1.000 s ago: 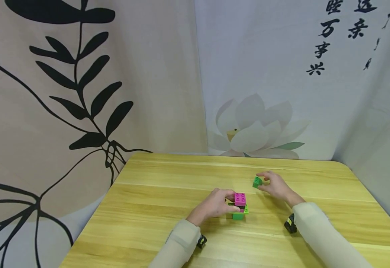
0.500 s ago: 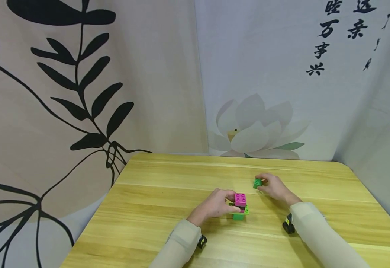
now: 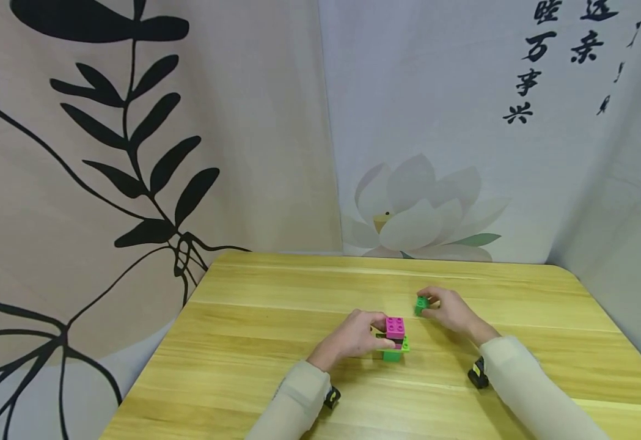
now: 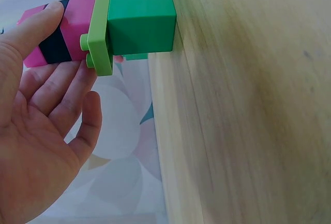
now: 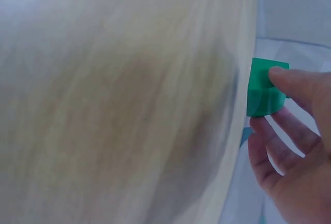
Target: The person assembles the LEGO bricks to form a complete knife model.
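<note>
My left hand (image 3: 350,335) grips a stack of toy building blocks right of the table's middle. Its top is a pink studded block (image 3: 395,327), with a dark band beneath and more pink below. In the left wrist view, a light green plate (image 4: 101,38) joins this part to a green block (image 4: 142,21) at the bottom; my thumb lies against the dark band. Farther back and to the right, my right hand (image 3: 451,310) pinches a small green block (image 3: 421,305) between thumb and fingers. The right wrist view shows this green block (image 5: 264,89) with one rounded side.
Both hands work over a wooden table (image 3: 276,287) with rounded back corners. Behind it hangs a pale curtain (image 3: 265,122) printed with dark leaves, a lotus and writing. A small black device (image 3: 478,373) is strapped at my right wrist, another (image 3: 332,397) at the left.
My right hand's fingers have closed in around the small green block, which has shifted slightly toward me. The left hand and its stack stay in place.
</note>
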`<action>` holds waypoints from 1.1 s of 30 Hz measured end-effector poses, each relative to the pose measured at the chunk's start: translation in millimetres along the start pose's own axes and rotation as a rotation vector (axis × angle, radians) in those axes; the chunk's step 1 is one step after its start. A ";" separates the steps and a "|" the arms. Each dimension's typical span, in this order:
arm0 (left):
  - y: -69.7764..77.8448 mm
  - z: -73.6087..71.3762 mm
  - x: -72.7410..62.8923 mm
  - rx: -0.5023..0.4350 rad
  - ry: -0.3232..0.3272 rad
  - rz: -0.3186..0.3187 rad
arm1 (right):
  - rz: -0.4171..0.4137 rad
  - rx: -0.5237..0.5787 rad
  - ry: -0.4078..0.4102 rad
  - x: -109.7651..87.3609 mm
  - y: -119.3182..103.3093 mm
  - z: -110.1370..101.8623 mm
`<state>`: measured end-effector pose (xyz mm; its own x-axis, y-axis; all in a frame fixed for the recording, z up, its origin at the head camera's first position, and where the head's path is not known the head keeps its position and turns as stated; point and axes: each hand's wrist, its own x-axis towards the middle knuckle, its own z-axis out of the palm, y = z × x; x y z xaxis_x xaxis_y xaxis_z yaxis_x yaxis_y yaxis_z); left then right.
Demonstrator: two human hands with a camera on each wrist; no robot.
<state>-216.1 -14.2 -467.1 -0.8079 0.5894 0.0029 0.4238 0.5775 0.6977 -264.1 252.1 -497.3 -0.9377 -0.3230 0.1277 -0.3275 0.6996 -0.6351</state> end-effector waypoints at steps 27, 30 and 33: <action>1.5 -0.2 -1.4 -0.006 0.003 -0.003 | -0.307 -0.070 0.113 -33.4 -82.9 -27.5; 1.4 -0.2 -1.4 -0.006 0.005 0.007 | -0.361 -0.054 0.115 -36.5 -91.7 -28.2; 1.0 -0.2 -0.9 -0.013 0.005 0.020 | -0.407 -0.039 0.109 -39.3 -99.7 -27.0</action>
<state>-215.1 -14.3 -466.2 -0.8012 0.5980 0.0202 0.4345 0.5583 0.7068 -197.7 212.2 -418.4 -0.7371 -0.5104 0.4429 -0.6758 0.5531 -0.4872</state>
